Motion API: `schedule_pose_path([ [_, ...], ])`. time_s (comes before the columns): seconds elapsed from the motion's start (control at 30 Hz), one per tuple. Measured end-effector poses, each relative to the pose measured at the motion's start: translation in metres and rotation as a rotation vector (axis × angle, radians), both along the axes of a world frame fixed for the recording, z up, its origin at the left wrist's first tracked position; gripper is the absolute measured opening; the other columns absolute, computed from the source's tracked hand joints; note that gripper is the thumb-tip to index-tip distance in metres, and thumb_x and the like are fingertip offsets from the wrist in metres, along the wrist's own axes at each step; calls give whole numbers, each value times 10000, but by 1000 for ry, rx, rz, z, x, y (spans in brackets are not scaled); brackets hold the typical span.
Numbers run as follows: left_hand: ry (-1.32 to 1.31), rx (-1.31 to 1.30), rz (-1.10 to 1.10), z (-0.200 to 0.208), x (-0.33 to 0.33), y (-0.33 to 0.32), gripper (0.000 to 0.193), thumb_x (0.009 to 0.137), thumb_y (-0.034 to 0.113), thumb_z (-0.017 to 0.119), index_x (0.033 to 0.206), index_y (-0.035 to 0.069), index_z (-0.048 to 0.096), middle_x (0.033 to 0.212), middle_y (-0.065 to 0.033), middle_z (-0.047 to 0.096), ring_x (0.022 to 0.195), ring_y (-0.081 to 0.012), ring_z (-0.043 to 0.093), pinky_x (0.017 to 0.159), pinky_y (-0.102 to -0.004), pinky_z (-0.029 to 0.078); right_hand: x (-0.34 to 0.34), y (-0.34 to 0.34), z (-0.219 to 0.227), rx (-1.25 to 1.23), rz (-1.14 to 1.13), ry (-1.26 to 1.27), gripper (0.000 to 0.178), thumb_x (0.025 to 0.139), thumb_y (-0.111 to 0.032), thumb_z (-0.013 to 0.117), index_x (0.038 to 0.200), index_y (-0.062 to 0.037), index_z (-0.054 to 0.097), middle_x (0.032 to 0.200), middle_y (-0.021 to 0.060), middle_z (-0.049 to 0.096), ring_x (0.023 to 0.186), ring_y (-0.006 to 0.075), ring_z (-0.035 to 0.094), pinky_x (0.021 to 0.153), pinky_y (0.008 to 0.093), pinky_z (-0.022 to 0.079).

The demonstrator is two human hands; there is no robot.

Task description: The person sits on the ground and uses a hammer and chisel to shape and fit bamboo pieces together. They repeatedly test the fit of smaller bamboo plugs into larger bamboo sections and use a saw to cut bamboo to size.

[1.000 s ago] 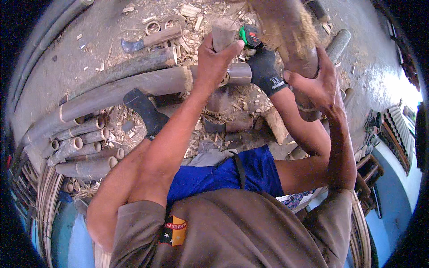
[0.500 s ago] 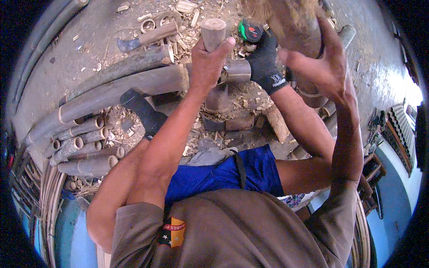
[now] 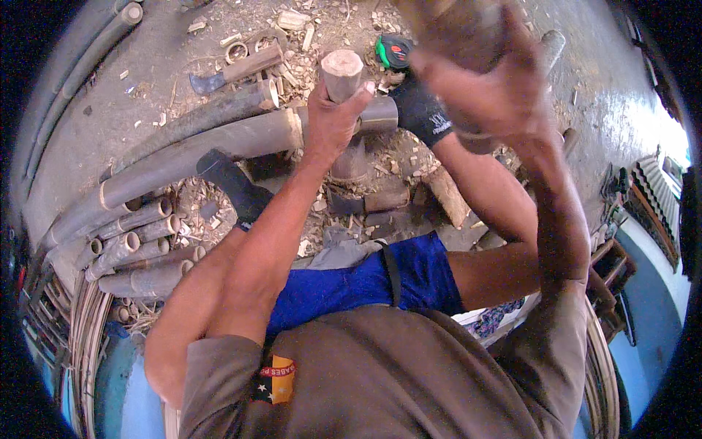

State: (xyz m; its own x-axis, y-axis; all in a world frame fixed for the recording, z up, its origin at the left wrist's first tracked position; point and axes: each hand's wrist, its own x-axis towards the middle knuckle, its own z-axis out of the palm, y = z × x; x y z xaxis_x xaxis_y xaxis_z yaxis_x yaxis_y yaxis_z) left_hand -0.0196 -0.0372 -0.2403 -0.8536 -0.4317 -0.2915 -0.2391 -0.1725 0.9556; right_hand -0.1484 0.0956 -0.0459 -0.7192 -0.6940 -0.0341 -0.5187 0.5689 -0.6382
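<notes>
My left hand (image 3: 335, 124) is closed round a tapered wooden peg (image 3: 341, 79), its flat, pale top facing up. It is above a thick bamboo pole (image 3: 205, 152) near the pole's far right end; the peg's lower end is hidden by my hand. At the upper right, my right hand (image 3: 486, 95) is smeared by motion, gripping a thick, club-like piece of wood (image 3: 461, 33) whose upper part is cut off by the picture edge. My sock-covered foot (image 3: 420, 110) lies beside the pole's right end, and the other foot (image 3: 234, 186) is below the pole.
A green and black tape measure (image 3: 395, 51) lies past the pole. A wooden-handled blade (image 3: 234, 71) rests among wood chips. Several cut bamboo pieces (image 3: 139, 245) are stacked at left. Another blade with a wooden handle (image 3: 384, 200) lies near my shorts.
My right hand and the club-like wood have swung leftward, closer to the peg. The peg and my left hand sit slightly lower in the picture.
</notes>
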Motion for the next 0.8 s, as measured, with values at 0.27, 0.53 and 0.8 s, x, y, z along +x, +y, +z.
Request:
schedule_pose_path([
  [0.27,63,134,-84,1,18,7,301,839,136,791,1098,32,678,994,1,721,924,-146,657,824,-323,524,44,26,12,125,-76,-22,771,713,-422,778,1323,-43,498,947,265,698,870,457,691,776,530,563],
  [0.53,-202,226,123,-35,-3,-1,333,848,179,801,1113,32,662,966,-21,698,784,-132,630,704,-320,524,60,56,-2,286,-147,-193,829,712,-410,786,1380,-32,473,994,267,715,931,455,701,826,497,569],
  [0.8,16,241,108,32,-19,-3,307,819,253,839,973,47,672,743,27,627,589,-63,529,528,-257,436,41,54,5,210,-358,-313,734,716,-361,812,1262,53,550,1114,211,695,1025,280,682,915,392,517],
])
